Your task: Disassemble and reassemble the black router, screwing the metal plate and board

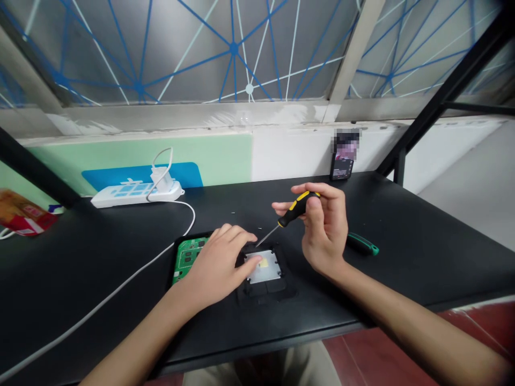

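2 bare hands are seen over a black table. The left hand is laid flat, fingers together, on a green circuit board and on the edge of a black bracket with a silvery plate at its middle; nothing is pinched by it, it is only pressed down. The right hand is closed around the black-and-yellow handle of a screwdriver, which is held tilted, its thin tip brought down to the upper left corner of the bracket; whether the tip is seated in a screw cannot be told. Just beside the right hand, a 2nd tool with a green handle is lying on the table. A white power strip is set at the back left, with a white cable trailing forward. A phone is propped against the wall, and a red packet is seen at the far left.
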`<state>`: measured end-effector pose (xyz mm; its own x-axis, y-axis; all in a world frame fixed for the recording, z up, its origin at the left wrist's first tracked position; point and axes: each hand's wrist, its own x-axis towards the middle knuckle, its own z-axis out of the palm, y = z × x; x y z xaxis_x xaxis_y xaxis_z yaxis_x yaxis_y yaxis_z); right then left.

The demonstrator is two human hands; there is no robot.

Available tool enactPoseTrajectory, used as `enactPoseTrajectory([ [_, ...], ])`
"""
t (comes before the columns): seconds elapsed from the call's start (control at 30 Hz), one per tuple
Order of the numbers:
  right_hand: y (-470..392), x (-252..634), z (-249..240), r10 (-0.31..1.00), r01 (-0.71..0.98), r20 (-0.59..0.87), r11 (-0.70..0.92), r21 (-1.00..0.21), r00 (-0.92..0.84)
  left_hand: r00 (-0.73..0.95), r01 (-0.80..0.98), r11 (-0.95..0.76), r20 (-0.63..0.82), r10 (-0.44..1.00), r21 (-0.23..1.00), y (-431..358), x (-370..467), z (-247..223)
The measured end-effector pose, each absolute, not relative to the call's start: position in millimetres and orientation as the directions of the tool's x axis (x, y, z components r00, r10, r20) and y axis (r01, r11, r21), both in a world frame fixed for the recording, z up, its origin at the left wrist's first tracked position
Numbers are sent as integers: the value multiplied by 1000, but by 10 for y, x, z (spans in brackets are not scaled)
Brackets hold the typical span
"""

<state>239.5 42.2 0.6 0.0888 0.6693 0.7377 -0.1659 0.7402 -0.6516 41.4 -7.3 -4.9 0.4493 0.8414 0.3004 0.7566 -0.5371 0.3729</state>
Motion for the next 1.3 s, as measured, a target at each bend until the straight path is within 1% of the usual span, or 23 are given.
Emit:
enactPoseTrajectory([
  [0.2, 433, 2389, 13, 668, -165, 738, 741, -650, 95, 413, 770, -509, 307, 857, 386, -52, 422, -33],
  [0.33, 464, 2414, 22, 647, -157, 754, 761, -629, 114, 402, 778, -490, 288, 869, 394, -56, 410, -16],
  [0.43, 480, 2451, 18, 642, -138, 757, 766, -628, 123, 436, 777, -504, 256, 863, 377, -72, 408, -13],
  [0.57, 467, 2483, -12, 632, -113, 772, 774, -624, 68, 479, 766, -533, 233, 846, 358, -100, 409, -3],
  [0.73, 430, 2487, -26, 574, -30, 819, 819, -573, 10, 517, 748, -556, 208, 830, 363, -128, 398, 25],
  [0.83, 424, 2491, -20, 562, -1, 827, 827, -562, 0, 534, 744, -560, 180, 826, 366, -142, 391, 54],
  [1.07, 424, 2498, -25, 569, -3, 822, 822, -570, -26, 561, 738, -555, 108, 821, 384, -153, 368, 96],
  [1.2, 405, 2495, -20, 558, -13, 829, 829, -559, -37, 572, 741, -563, 93, 815, 367, -153, 352, 78],
  [1.3, 374, 2490, -13, 572, -12, 819, 820, -573, -40, 584, 729, -567, 83, 807, 383, -160, 335, 65],
])
